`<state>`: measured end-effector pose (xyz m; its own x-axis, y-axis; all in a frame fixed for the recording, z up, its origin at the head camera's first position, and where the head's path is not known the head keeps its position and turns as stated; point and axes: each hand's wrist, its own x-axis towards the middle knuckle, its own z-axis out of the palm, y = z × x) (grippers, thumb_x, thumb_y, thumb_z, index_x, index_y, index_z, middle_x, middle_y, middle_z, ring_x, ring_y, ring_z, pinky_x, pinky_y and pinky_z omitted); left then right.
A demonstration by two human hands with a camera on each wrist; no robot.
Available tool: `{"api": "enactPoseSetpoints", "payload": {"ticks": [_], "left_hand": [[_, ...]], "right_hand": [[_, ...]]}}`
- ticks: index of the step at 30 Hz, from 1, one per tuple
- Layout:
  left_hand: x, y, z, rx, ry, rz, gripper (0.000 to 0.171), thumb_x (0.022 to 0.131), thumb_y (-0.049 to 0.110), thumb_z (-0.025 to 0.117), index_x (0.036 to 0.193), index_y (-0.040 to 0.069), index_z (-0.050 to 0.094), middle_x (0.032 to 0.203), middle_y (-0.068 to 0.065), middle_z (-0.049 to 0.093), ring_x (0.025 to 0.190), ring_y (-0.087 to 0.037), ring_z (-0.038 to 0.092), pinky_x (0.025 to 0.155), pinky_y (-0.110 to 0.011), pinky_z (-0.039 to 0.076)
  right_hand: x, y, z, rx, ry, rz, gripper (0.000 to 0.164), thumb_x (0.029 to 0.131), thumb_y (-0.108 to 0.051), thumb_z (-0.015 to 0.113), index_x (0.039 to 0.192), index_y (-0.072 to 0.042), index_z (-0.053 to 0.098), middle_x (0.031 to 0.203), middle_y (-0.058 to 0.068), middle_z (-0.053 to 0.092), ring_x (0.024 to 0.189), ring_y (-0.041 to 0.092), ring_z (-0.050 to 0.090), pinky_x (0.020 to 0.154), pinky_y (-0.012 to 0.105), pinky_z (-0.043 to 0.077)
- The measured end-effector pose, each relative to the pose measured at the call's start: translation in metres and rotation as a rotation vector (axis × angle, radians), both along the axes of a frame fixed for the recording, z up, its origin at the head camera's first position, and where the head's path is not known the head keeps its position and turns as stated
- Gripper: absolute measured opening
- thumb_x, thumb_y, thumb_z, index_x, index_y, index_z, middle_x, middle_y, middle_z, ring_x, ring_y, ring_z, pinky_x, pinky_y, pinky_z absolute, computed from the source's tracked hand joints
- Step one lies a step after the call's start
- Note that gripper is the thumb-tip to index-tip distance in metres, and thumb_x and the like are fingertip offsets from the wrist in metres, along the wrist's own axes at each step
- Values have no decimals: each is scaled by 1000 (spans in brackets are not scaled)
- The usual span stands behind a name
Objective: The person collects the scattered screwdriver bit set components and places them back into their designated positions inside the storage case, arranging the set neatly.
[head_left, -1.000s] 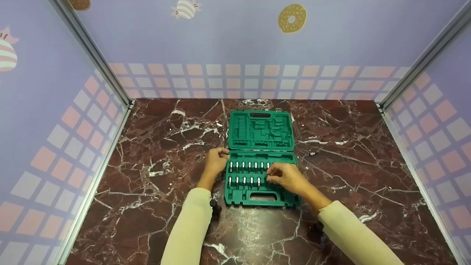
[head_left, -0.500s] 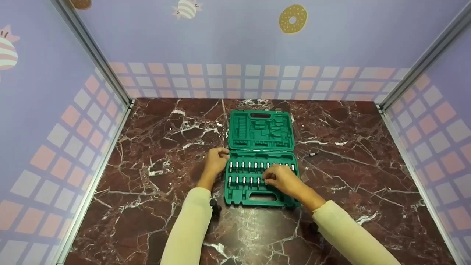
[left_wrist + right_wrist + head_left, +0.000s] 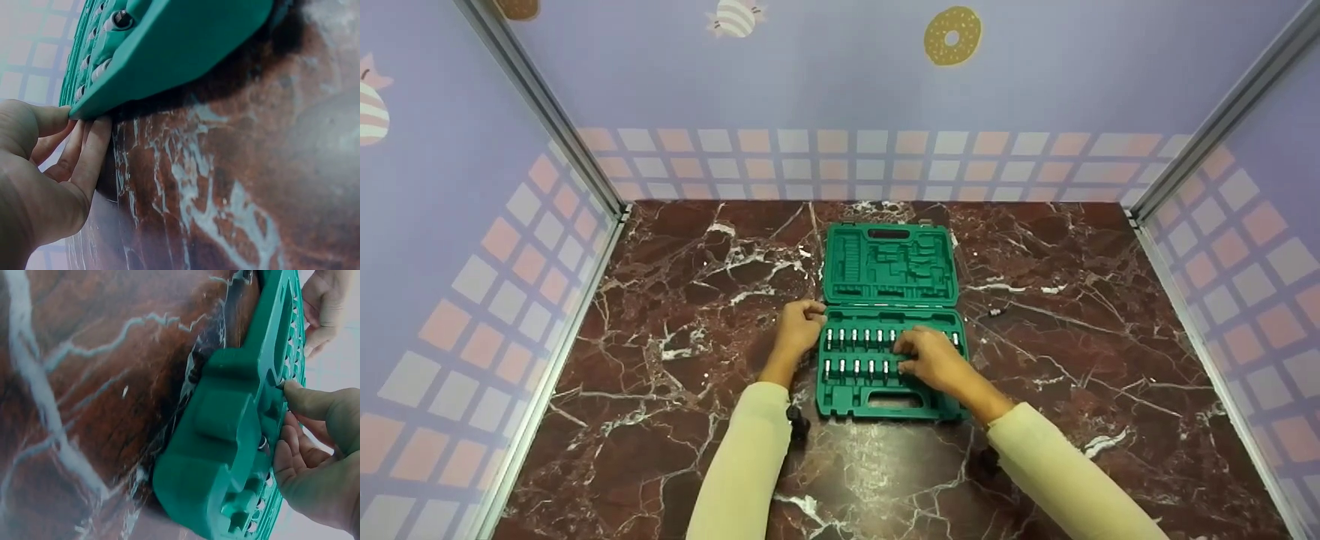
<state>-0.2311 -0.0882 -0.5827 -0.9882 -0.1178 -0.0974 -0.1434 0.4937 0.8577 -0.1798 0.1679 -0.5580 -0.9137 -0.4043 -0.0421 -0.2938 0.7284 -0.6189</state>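
A green socket case lies unfolded on the marbled table, its moulded lid flat at the back. Two rows of silver bit sockets stand in the tray. My left hand holds the case's left edge near the hinge, thumb on the rim and fingers along the side in the left wrist view. Over the front row my right hand pinches a small bit socket just right of the last visible one. The fingers hide most of that piece. In the right wrist view, thumb and fingertips are close to the tray.
One loose bit socket lies on the table to the right of the case. Patterned walls enclose the table at the back and both sides. A handle cutout runs along the case's front.
My right hand has shifted slightly left along the front row, to beside the last visible bit socket there. The left hand stays at the case's edge.
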Motion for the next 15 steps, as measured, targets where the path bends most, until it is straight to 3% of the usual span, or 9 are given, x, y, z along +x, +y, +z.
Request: {"api": "enactPoseSetpoints", "payload": {"ticks": [7, 15], "left_hand": [[2, 1, 2, -8, 27, 14, 17, 93, 0, 66, 104, 2, 78, 98, -15, 75, 88, -28, 68, 78, -42, 55], [1, 0, 1, -1, -1, 5, 18, 95, 1, 66, 108, 3, 78, 104, -16, 75, 95, -31, 69, 84, -45, 55]], "right_hand": [[-4, 0, -1, 6, -25, -14, 18, 84, -9, 86, 97, -8, 74, 96, 7, 68, 91, 25, 66, 82, 44, 57], [-6, 1, -6, -16, -8, -8, 14, 86, -7, 83, 94, -8, 73, 93, 7, 69, 87, 22, 65, 80, 43, 56]]}}
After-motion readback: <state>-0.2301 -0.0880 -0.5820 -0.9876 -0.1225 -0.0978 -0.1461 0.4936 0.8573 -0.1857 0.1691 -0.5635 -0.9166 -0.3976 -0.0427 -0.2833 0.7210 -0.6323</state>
